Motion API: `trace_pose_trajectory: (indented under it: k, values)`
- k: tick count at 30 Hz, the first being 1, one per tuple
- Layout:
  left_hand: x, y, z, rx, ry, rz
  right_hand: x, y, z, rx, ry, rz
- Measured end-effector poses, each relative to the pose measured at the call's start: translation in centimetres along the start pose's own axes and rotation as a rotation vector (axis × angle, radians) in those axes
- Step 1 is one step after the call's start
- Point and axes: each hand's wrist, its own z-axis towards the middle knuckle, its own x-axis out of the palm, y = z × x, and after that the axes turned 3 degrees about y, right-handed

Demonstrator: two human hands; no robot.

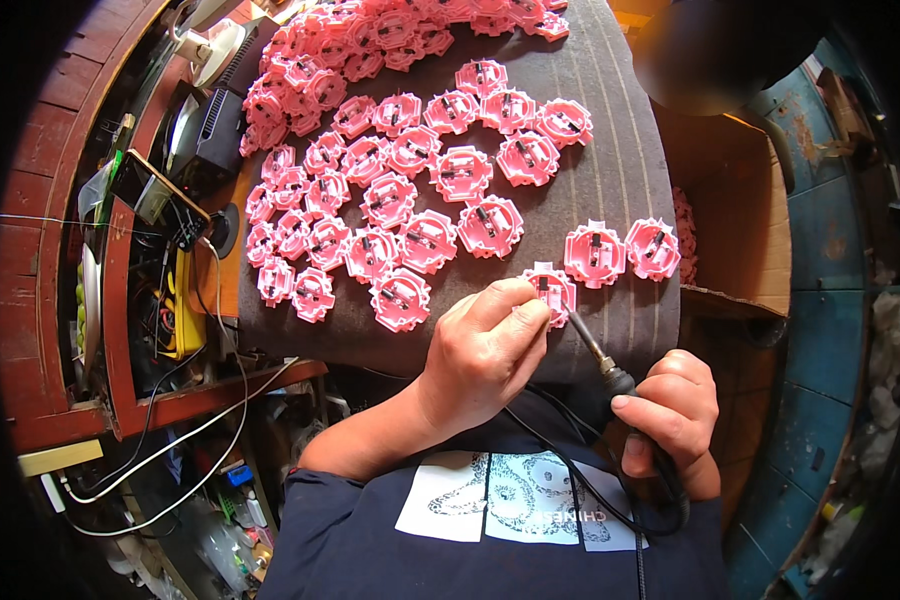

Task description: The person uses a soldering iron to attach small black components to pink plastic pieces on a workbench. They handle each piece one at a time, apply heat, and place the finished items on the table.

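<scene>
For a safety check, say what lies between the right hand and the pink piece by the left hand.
In the head view: the soldering iron, pointing from the right hand toward the pink piece.

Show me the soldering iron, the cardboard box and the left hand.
Soldering iron (pixel 621 384): head view, black collar of its handle.
Cardboard box (pixel 738 200): head view, inner wall.
Left hand (pixel 482 345): head view, back of the hand.

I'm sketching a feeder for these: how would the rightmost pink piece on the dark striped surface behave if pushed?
The pink piece looks like moulded plastic, so it's probably stiff and light. Lying open side up, with a notched rim, it would likely slide rather than roll. Its hollow form suggests thin walls that might crack under hard squeezing.
</scene>
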Motion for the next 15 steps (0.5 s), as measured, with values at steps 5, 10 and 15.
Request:
trace_pose_trajectory:
  k: [5, 10, 15]
  values:
    - [-0.1, 0.1, -0.2, 0.001, -0.006, 0.014, 0.1, 0.0, -0.1, 0.046, -0.063, 0.026]
    - [0.1, 0.1, 0.0, 0.015, -0.012, 0.017, 0.9, -0.2, 0.5, 0.067, -0.095, -0.003]
    - [0.1, 0.0, 0.1, 0.017, -0.017, 0.021, 1.8, -0.5, 0.6, 0.096, -0.087, 0.008]
